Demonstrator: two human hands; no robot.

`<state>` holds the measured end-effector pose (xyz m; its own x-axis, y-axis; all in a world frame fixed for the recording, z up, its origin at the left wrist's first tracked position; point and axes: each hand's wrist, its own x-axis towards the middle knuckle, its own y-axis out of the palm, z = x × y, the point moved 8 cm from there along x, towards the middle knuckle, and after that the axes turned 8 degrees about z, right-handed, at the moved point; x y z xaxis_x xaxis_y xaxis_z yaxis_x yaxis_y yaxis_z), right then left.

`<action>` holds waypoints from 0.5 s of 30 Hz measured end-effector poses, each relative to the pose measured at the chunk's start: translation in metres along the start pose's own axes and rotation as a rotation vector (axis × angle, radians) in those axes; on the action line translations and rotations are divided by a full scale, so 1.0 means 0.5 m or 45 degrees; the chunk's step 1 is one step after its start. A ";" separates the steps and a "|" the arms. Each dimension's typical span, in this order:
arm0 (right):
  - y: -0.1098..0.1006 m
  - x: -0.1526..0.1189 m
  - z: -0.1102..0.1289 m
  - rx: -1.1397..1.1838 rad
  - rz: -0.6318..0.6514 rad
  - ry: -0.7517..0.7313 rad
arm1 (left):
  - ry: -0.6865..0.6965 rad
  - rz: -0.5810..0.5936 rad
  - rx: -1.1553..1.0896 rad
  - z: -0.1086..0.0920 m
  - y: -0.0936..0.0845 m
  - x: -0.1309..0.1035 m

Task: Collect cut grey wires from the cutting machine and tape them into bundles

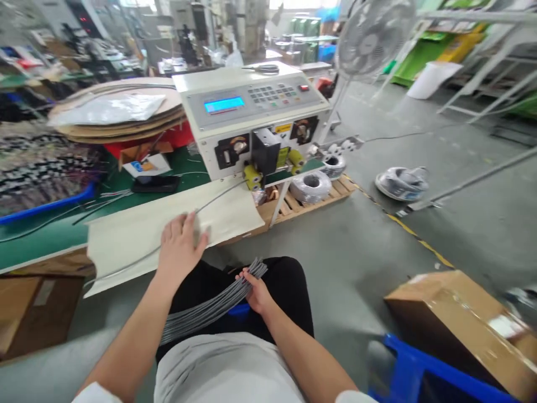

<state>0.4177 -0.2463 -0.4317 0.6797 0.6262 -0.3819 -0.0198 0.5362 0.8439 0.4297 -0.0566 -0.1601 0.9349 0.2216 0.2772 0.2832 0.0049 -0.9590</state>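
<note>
My left hand [180, 246] lies with its fingers stretched out over a single grey cable [222, 194] on a cream sheet [121, 238]. That cable runs from the yellow rollers [252, 177] of a cream-coloured cable cutting machine [201, 126], passes beneath the hand and carries on to the sheet's lower left corner. Over my lap, my right hand [255, 288] is closed round a bundle of grey cables [210, 308] near their cut ends. The bundle's other end is hidden behind my left forearm.
Round cardboard discs [126, 120] and a black phone [155, 184] lie left of the machine. Cable coils [310, 186] rest on a wooden pallet [289, 207] below. A standing fan [371, 39], a cardboard box [457, 324] and a blue plastic crate [403, 364] are at the right.
</note>
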 end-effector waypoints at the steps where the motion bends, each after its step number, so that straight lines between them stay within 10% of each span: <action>1: 0.001 0.002 -0.002 0.000 0.000 0.016 | -0.018 0.005 0.017 0.005 0.000 -0.001; 15: 0.006 -0.003 -0.005 0.028 0.014 0.022 | 0.067 0.146 0.094 0.053 -0.009 -0.068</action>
<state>0.4149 -0.2440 -0.4295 0.6666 0.6418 -0.3791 -0.0109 0.5169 0.8560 0.3910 -0.0386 -0.1666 0.9708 0.1732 0.1661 0.1589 0.0546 -0.9858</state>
